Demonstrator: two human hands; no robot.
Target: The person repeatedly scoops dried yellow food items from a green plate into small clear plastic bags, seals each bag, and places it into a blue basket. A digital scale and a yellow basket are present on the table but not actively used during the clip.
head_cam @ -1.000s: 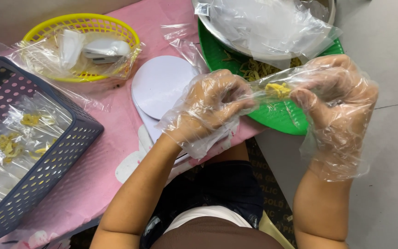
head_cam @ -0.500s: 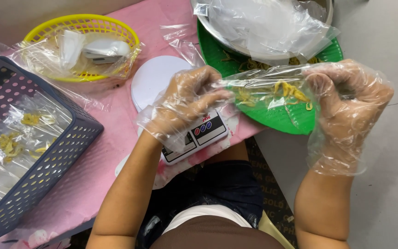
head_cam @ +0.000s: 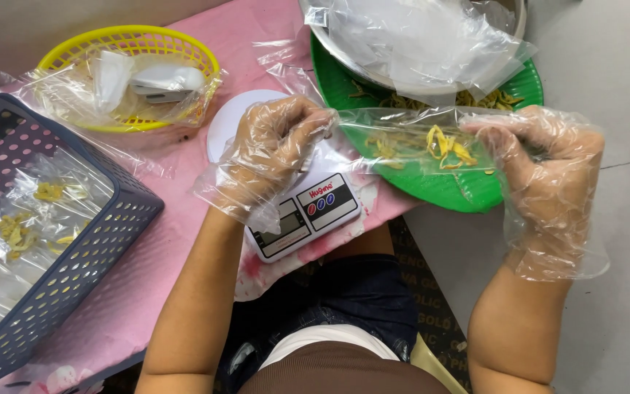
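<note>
Both hands wear loose clear plastic gloves. My left hand (head_cam: pixel 275 149) pinches one end of a small clear plastic bag (head_cam: pixel 417 138) and my right hand (head_cam: pixel 541 164) pinches the other end, so the bag is stretched flat between them. Inside it lie yellow dried strips (head_cam: pixel 448 146). The bag hangs over a green perforated tray (head_cam: pixel 432 186). Under my left hand sits a white digital kitchen scale (head_cam: pixel 304 211) on the pink tablecloth (head_cam: pixel 176 226).
A dark blue perforated crate (head_cam: pixel 89 255) at the left holds several filled clear bags. A yellow basket (head_cam: pixel 129 76) at the back holds plastic and a white object. A metal bowl lined with plastic (head_cam: pixel 417 36) sits on the green tray. Grey floor lies to the right.
My hands have drawn apart, the right going right and the left going left, stretching the bag out flat. The scale's display end has come into view under my left hand.
</note>
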